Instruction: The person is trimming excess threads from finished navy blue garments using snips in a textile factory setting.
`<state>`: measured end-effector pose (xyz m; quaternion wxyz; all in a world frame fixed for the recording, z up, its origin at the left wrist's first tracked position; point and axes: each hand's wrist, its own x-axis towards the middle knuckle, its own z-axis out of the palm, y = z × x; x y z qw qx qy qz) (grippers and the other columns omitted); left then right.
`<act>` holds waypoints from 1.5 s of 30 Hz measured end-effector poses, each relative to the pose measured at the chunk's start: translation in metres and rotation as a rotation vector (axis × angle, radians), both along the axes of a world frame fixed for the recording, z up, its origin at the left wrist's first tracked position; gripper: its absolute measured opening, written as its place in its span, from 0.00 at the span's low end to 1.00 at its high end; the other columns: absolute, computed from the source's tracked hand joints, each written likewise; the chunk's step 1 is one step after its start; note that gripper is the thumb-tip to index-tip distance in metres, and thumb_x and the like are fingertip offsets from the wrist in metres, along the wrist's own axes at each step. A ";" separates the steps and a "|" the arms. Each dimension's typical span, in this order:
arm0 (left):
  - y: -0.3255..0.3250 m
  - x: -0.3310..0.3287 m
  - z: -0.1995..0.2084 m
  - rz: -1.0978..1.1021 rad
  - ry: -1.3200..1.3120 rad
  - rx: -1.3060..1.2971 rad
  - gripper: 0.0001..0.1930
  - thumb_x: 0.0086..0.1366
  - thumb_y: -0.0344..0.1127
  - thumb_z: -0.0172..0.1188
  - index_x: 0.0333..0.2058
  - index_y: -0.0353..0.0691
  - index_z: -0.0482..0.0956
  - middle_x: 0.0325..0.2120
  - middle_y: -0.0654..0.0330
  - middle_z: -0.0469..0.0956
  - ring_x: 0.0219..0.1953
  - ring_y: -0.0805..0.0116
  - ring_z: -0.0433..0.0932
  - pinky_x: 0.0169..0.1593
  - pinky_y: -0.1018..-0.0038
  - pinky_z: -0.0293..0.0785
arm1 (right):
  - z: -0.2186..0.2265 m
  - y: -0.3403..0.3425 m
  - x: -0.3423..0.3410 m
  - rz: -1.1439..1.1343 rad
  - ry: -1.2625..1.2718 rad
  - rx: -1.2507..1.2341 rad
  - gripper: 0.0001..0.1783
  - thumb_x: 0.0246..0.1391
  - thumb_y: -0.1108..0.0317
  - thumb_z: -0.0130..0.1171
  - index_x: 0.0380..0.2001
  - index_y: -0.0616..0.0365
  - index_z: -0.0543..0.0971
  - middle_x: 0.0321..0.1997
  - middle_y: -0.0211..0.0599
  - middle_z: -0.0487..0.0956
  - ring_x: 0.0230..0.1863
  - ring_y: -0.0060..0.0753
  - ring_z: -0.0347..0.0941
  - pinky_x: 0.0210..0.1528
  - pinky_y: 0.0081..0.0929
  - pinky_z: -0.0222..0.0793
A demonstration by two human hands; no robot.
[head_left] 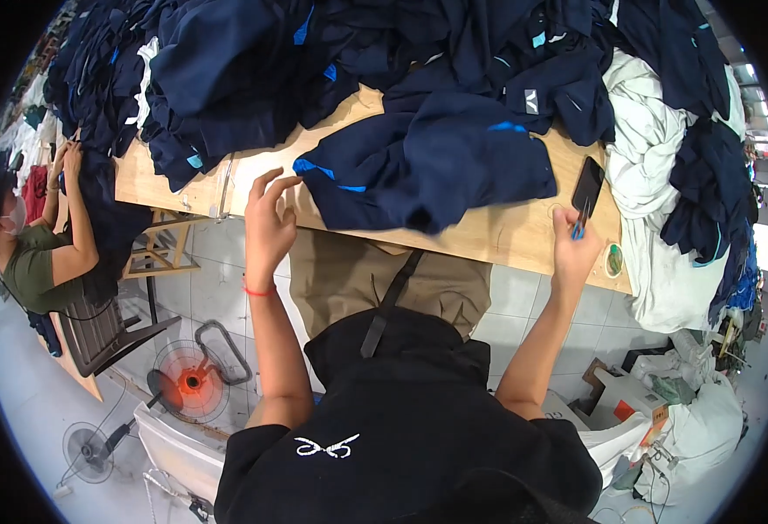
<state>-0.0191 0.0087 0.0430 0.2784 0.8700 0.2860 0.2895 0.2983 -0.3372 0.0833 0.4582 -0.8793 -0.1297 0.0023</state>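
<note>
A navy garment [440, 162] with bright blue trim lies on the wooden table [253, 179] in front of me; its near edge looks slightly blurred. Just left of it, my left hand [270, 223] is raised, fingers spread and curved, holding nothing. At the table's right end my right hand [578, 249] is closed around small thread snips [579, 229] with blue handles, their blades pointing away from me. Past the blades lies a black smartphone [587, 187]. Most of the snips' grip is hidden in my fingers.
Piles of navy garments [227, 70] cover the table's far side. White cloth [650, 148] hangs over its right end. A small round green-and-white item [613, 260] lies near the right corner. At left, a masked co-worker [56, 244] handles dark cloth; a fan [193, 382] stands below.
</note>
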 end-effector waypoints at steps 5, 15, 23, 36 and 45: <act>-0.050 0.040 -0.003 0.029 -0.238 -0.417 0.13 0.62 0.25 0.70 0.46 0.38 0.86 0.44 0.52 0.85 0.49 0.54 0.84 0.51 0.64 0.80 | -0.033 0.004 -0.027 -0.019 0.274 0.139 0.10 0.67 0.69 0.69 0.43 0.67 0.86 0.37 0.32 0.86 0.39 0.21 0.78 0.46 0.22 0.73; -0.100 0.093 -0.039 0.026 -0.054 -0.231 0.19 0.59 0.36 0.77 0.46 0.37 0.83 0.43 0.50 0.80 0.46 0.47 0.78 0.52 0.56 0.76 | -0.039 0.090 -0.086 0.336 0.181 0.100 0.15 0.60 0.70 0.74 0.48 0.65 0.87 0.43 0.39 0.88 0.45 0.32 0.84 0.52 0.29 0.77; -0.064 0.076 -0.048 -0.115 0.002 -0.173 0.09 0.63 0.30 0.74 0.37 0.34 0.84 0.34 0.55 0.82 0.38 0.57 0.80 0.46 0.64 0.78 | -0.029 0.099 -0.074 0.288 0.074 0.122 0.07 0.58 0.74 0.71 0.39 0.64 0.87 0.38 0.38 0.87 0.42 0.29 0.82 0.48 0.29 0.76; -0.047 0.011 -0.039 0.318 -0.299 -0.378 0.08 0.62 0.22 0.70 0.39 0.36 0.82 0.38 0.62 0.82 0.40 0.71 0.78 0.45 0.75 0.73 | -0.044 0.020 -0.050 0.101 0.216 0.100 0.08 0.65 0.73 0.68 0.44 0.66 0.86 0.40 0.33 0.85 0.43 0.24 0.79 0.49 0.25 0.74; -0.052 0.087 -0.017 0.008 0.103 -0.008 0.14 0.57 0.35 0.78 0.42 0.40 0.89 0.37 0.56 0.85 0.43 0.53 0.82 0.48 0.61 0.76 | -0.060 0.114 -0.045 0.362 0.106 -0.055 0.24 0.57 0.62 0.77 0.51 0.67 0.84 0.38 0.40 0.87 0.41 0.29 0.81 0.46 0.28 0.76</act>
